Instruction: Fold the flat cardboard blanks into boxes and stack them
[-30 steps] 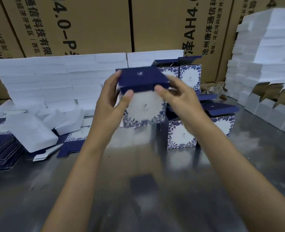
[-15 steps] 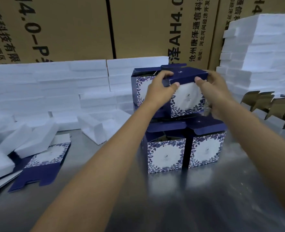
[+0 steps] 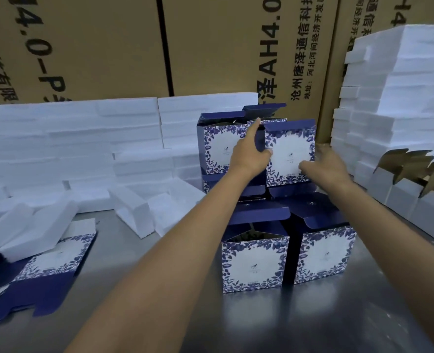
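Note:
A folded blue-and-white floral box (image 3: pixel 289 149) stands on the upper tier of a stack, beside another folded box (image 3: pixel 215 149). Two more folded boxes (image 3: pixel 254 266) (image 3: pixel 324 256) stand in front on the metal table (image 3: pixel 159 314), their dark blue lids ajar. My left hand (image 3: pixel 246 156) is at the upper box's left edge, index finger stretched upward and thumb touching the box. My right hand (image 3: pixel 330 166), blurred, reaches its straight fingers to the box's lower right front. Neither hand grips it. Flat blanks (image 3: pixel 50 263) lie at the table's left.
White foam blocks (image 3: pixel 131 210) lie loose and piled along the back left. A tall foam stack (image 3: pixel 399 98) rises at the right, with open white cartons (image 3: pixel 409 207) below it. Big brown printed cartons (image 3: pixel 96 47) form the back wall.
Both hands carried the folded box from in front of me to the stack's upper right and set it down. Their grip has loosened and the fingers have straightened.

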